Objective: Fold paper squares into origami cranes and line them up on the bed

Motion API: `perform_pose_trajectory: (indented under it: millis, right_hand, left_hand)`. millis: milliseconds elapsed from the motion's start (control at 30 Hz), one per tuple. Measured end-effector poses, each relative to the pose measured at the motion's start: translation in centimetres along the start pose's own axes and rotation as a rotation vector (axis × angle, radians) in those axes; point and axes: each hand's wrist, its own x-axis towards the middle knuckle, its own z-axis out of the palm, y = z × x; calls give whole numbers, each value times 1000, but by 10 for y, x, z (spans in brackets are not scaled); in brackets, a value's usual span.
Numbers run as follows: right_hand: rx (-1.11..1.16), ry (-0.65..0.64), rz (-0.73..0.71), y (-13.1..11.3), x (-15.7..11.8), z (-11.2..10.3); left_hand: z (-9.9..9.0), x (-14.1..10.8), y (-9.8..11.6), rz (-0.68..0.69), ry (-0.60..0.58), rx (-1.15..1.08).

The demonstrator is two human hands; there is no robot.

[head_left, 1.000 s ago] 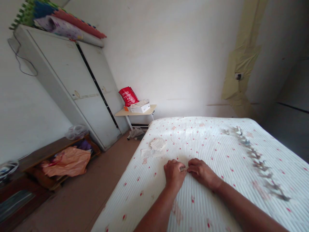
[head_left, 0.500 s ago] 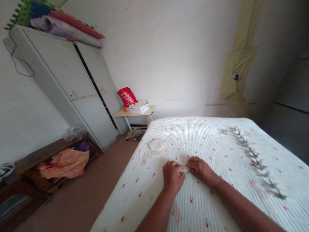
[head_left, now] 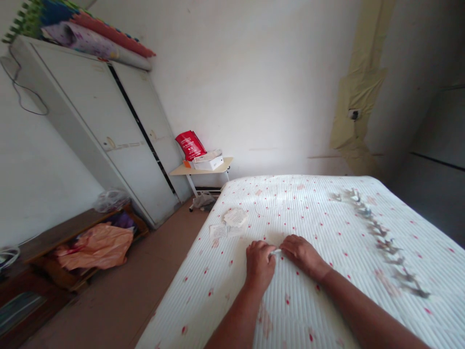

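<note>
Both hands meet low over the white, red-dotted bed cover [head_left: 290, 310]. Between them is a small whitish piece of paper [head_left: 276, 251], thin and narrow, its shape mostly hidden by the fingers. My left hand [head_left: 260, 264] pinches its left end, and my right hand [head_left: 300, 252] has closed fingers on its right end. Printed paper pieces [head_left: 235, 217] lie flat beyond my left hand. On the right side of the bed, several small folded-looking figures [head_left: 381, 230] stand in a slanting row, blurred in detail.
A small table [head_left: 178, 169] at the far left bed corner holds a red bag [head_left: 190, 145] and a white box [head_left: 209, 163]. A grey wardrobe [head_left: 83, 106] stands left. An orange plastic bag [head_left: 96, 247] hangs over a low wooden cabinet [head_left: 61, 228].
The paper between my fingers shows as a thinner strip than before. My left thumb has shifted slightly, while both hands stay in nearly the same place.
</note>
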Motion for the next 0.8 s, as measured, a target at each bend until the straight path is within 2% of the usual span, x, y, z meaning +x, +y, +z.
perform_pose_trajectory:
  millis: [200,433,633,800]
  right_hand:
    - [228,15,103,-9,2,-6]
    - [301,-4,218,-14,3,-5]
    - [74,-21,158,-21,4,-3]
    - [-163,-27,120,-25,4,1]
  left_hand:
    - [1,0,-3,-18,80,-239]
    - [3,0,-3,-57,40,-139]
    - [3,1,0,-94,-27,41]
    - [1,0,2,-81,-17,108]
